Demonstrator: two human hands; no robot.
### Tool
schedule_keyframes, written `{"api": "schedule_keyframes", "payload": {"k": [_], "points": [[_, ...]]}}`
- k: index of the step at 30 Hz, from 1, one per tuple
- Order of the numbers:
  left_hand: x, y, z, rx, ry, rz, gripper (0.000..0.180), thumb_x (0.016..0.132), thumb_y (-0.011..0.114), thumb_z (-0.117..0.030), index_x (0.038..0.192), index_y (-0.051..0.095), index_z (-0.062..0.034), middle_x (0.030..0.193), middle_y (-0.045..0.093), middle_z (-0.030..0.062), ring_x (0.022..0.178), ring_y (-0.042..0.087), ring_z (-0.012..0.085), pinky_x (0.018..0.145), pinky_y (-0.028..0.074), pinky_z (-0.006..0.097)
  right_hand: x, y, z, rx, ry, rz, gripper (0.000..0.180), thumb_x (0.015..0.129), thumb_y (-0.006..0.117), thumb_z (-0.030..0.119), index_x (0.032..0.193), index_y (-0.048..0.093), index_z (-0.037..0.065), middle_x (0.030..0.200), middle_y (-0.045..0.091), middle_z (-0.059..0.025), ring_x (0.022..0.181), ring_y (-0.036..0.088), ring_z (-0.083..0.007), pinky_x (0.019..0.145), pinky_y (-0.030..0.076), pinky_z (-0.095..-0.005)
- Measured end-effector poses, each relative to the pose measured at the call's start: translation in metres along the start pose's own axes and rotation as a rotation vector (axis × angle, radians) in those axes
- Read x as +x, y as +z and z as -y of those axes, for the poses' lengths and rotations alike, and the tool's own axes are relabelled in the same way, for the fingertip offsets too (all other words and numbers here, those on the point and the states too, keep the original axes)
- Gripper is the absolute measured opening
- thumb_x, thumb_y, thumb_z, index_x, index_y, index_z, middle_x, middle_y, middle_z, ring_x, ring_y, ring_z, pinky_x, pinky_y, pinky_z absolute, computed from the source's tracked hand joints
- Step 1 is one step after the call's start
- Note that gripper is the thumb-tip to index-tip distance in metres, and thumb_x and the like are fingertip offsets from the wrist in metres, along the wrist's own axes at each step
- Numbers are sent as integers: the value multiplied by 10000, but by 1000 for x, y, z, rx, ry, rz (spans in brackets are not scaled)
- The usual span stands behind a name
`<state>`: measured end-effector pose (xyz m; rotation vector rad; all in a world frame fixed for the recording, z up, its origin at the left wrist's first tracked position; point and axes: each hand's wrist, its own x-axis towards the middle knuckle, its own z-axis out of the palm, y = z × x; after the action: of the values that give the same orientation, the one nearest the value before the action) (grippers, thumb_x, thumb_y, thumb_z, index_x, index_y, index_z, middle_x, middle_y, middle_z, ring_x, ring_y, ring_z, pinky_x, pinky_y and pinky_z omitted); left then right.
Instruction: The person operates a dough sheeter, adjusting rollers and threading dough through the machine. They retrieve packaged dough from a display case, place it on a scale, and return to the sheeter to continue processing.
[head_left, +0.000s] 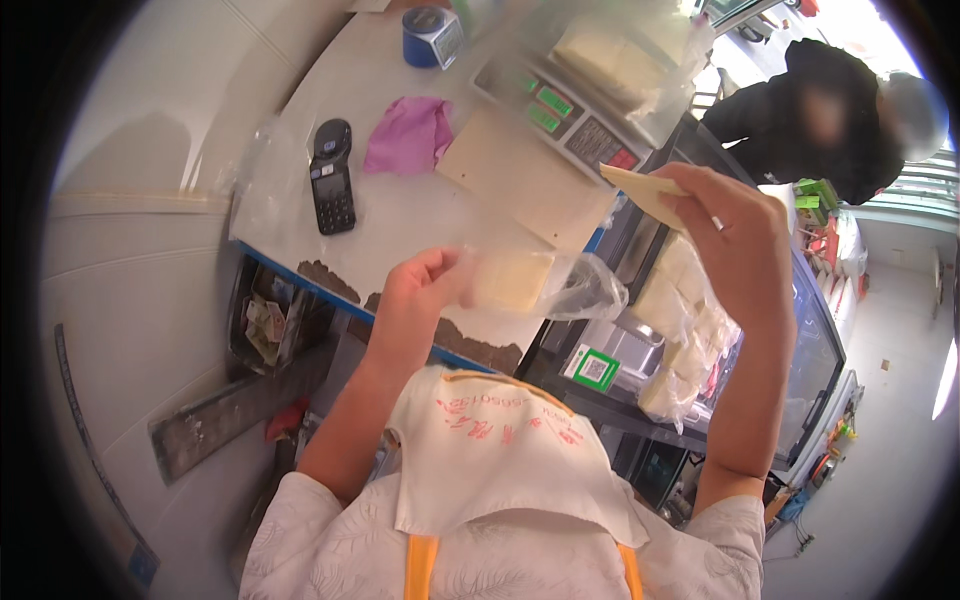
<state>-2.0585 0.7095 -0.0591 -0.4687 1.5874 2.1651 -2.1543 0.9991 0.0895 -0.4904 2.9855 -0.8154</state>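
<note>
My left hand pinches the edge of a clear plastic bag over the counter's front edge. Inside the bag lies a pale yellow stack that looks like dough wrappers. Raised to the right, my right hand grips a thin stack of pale yellow dough wrappers, fingers underneath and thumb on the near side. A digital scale with green displays stands beyond the right hand. On its far side is a plastic-wrapped block of similar pale stuff.
A card terminal, a purple cloth and a blue round device are on the counter. Bagged pale stacks sit in a dark case at right, near a green code card. A person in black stands beyond.
</note>
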Motion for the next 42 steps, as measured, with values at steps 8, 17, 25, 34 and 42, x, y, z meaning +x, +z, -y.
{"api": "schedule_keyframes", "payload": {"k": [8,17,25,34,42], "points": [[1,3,3,-161,16,2,321,1084,639,-173,1303,727,44,854,666,9,790,582,80,751,469,241,-50,113,14,26,-177,130,177,903,697,7,1079,711,8,996,774,-169,950,762,-367,813,617,-451],[-5,-4,4,-129,11,18,336,1087,632,-177,1323,720,44,889,676,11,798,600,80,767,498,251,-40,232,-15,24,-123,522,142,997,644,91,1052,767,48,951,762,-185,884,730,-409,793,584,-502],[1,-5,2,-91,-22,12,333,1085,636,-170,1335,710,37,909,680,10,813,626,89,765,515,264,-1,280,-58,307,80,557,192,942,714,155,1065,776,22,1022,753,-242,960,713,-453,837,556,-516],[9,1,-3,-73,-75,-16,273,1084,636,-150,1281,703,26,893,681,30,804,635,113,745,506,265,-14,302,-69,240,54,467,162,931,697,138,1015,777,25,994,756,-242,963,729,-445,832,574,-526],[3,-1,-16,108,-187,3,209,1090,653,-137,1207,711,25,887,706,55,779,656,130,735,529,280,22,124,-31,149,-163,163,120,918,715,42,1011,789,57,921,759,-129,871,744,-367,791,608,-450]]}}
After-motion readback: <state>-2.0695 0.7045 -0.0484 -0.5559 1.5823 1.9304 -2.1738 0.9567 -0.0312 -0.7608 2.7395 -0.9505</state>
